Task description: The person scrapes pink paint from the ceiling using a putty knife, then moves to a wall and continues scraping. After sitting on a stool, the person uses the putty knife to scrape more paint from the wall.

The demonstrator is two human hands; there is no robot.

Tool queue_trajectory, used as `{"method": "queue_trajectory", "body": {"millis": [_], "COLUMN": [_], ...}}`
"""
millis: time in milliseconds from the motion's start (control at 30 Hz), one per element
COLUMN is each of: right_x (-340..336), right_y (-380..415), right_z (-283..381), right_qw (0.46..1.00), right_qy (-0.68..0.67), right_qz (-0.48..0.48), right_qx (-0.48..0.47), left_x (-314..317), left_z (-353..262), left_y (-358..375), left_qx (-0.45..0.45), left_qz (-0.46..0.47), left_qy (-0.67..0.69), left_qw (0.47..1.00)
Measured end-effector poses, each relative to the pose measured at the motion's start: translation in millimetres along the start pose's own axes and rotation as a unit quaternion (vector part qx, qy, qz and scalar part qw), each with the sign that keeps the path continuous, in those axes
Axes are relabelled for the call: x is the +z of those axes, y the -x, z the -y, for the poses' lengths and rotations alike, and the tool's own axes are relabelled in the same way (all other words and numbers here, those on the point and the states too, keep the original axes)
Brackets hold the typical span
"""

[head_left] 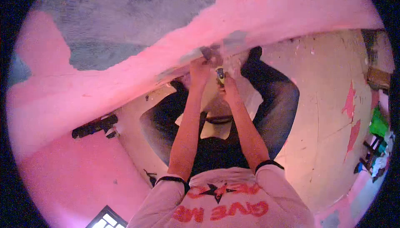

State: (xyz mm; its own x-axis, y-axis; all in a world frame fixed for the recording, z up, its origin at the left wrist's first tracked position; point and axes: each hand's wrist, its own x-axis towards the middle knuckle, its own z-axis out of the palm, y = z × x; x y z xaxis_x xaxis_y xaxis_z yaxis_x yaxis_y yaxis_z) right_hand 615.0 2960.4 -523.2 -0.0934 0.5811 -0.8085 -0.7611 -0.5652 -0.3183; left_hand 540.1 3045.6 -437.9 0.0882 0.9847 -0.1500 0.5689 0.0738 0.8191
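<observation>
My right hand (227, 85) is closed around a small hand tool with a yellow and dark handle (220, 74); its exact kind is too blurred to tell. The tool points up toward the foot of the pink wall (166, 47). Just left of it, my left hand (200, 67) is close against the wall, its fingers curled in near a dark patch (212, 54) at the wall's base. What these fingers grip is too small and dim to make out. Both forearms reach forward between my bent legs in dark trousers.
A pale floor (325, 86) with pink stains spreads to the right. Bare grey plaster (129, 11) shows on the wall. A dark object (95, 127) lies at left, and a bright window (107, 219) shows at the bottom. Green cloth (378, 122) and clutter sit at far right.
</observation>
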Motion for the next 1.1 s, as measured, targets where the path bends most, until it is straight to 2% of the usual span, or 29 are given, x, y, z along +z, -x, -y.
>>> {"method": "queue_trajectory", "body": {"millis": [33, 67, 100, 200, 233, 267, 300, 333, 367, 400, 433, 500, 533, 567, 633, 667, 700, 767, 800, 833, 900, 933, 967, 1000, 1033, 1067, 1100], "right_x": [-3.8, -4.8, -2.7, -2.6, 6.6, 11.1, 10.6, -5.6, -4.6, -3.6, -2.1, 16.1, 18.3, 7.7, -3.2, -4.1, -5.2, 10.3, 24.3, 28.3, 17.5, 10.3, 8.0, 15.2, 26.1, 30.9, 26.2], "right_y": [5.4, 2.1, -1.5, -20.8, -18.8, -10.8, 7.8, -6.6, -11.6, -10.0, -9.5, 3.2, 16.5, 18.1, -10.1, -15.5, -20.0, -16.4, -8.5, 2.2, -21.3, -26.5, -28.6, -21.7, -9.0, -2.9, -0.7], "right_z": [-20.0, -26.2, -28.6, -26.6, -22.0, -19.2, -31.9, -34.7, -30.0, -31.6, -30.0, -22.8, -32.5, -48.9, -42.8, -40.4, -39.0, -40.6, -35.7, -44.3, -49.8, -58.5, -61.8, -51.5, -33.3, -23.0, -28.8], "right_qw": [1.0, 1.0, 0.999, 0.998, 0.998, 0.998, 0.996, 0.998, 0.998, 1.0, 1.0, 1.0, 0.999, 0.999, 0.998, 0.998, 0.999, 0.999, 0.999, 0.999, 1.0, 1.0, 1.0, 1.0, 1.0, 0.996, 0.996], "right_qy": [-0.005, -0.022, -0.038, 0.031, 0.031, -0.004, -0.034, -0.049, -0.042, -0.021, -0.001, 0.02, 0.037, 0.039, 0.002, 0.003, 0.019, 0.036, 0.028, 0.018, 0.014, 0.003, -0.013, -0.015, 0.012, 0.038, 0.036], "right_qz": [-0.009, -0.011, -0.008, -0.051, -0.052, -0.041, -0.033, 0.03, 0.037, 0.014, -0.01, 0.012, 0.024, 0.016, 0.04, 0.046, 0.031, 0.014, 0.026, 0.034, 0.019, 0.022, 0.022, 0.026, -0.025, -0.078, -0.083], "right_qx": [0.011, 0.017, 0.02, -0.003, -0.006, -0.043, -0.07, 0.003, -0.004, 0.003, 0.009, -0.019, -0.027, -0.011, 0.038, 0.032, 0.034, 0.032, 0.004, -0.016, 0.005, 0.008, 0.011, 0.007, 0.008, 0.012, 0.019], "left_x": [-9.6, -8.4, -6.4, -7.9, -20.1, -20.5, -19.9, -12.5, -10.9, -12.0, -19.7, -36.6, -36.4, -36.0, -26.9, -23.5, -21.1, -23.9, -45.0, -48.6, -48.3, -45.5, -40.3, -33.9, -30.0, -44.3, -43.9], "left_z": [3.2, 23.6, 40.4, 47.2, 27.5, 20.6, 36.4, 49.6, 49.5, 49.6, 30.2, -3.7, 12.3, 28.4, 39.9, 40.5, 41.3, 55.6, 3.2, 9.9, 9.2, 20.0, 38.7, 59.0, 67.9, 9.0, 14.7], "left_y": [7.0, 7.6, 10.9, 7.9, 2.7, 3.7, 22.3, 15.0, 8.0, 19.0, 20.4, 18.0, 16.9, 30.8, 19.0, 20.0, 16.7, 19.1, 19.1, 30.0, 15.9, 20.9, 20.9, 17.7, 12.1, 17.6, 17.6], "left_qx": [0.038, -0.033, -0.03, -0.003, 0.027, 0.042, 0.019, -0.024, -0.06, 0.019, 0.026, -0.033, 0.008, -0.009, 0.035, -0.024, -0.019, 0.168, 0.004, -0.011, -0.085, -0.038, -0.036, 0.02, 0.078, -0.102, -0.109], "left_qz": [0.02, 0.036, 0.03, -0.02, -0.024, -0.018, -0.007, 0.01, 0.029, 0.014, 0.013, 0.023, -0.012, -0.006, -0.007, 0.02, 0.016, -0.147, -0.026, -0.016, 0.082, 0.02, 0.021, -0.007, -0.037, -0.009, -0.004], "left_qy": [0.052, -0.015, -0.013, 0.003, -0.038, -0.083, -0.087, -0.021, 0.043, -0.02, -0.019, -0.052, -0.161, -0.161, -0.157, -0.092, -0.093, -0.13, -0.136, -0.138, -0.102, -0.017, -0.021, -0.073, -0.121, 0.044, 0.042], "left_qw": [0.998, 0.999, 0.999, 1.0, 0.999, 0.996, 0.996, 0.999, 0.997, 1.0, 0.999, 0.998, 0.987, 0.987, 0.987, 0.995, 0.995, 0.966, 0.99, 0.99, 0.988, 0.999, 0.999, 0.997, 0.989, 0.994, 0.993]}}
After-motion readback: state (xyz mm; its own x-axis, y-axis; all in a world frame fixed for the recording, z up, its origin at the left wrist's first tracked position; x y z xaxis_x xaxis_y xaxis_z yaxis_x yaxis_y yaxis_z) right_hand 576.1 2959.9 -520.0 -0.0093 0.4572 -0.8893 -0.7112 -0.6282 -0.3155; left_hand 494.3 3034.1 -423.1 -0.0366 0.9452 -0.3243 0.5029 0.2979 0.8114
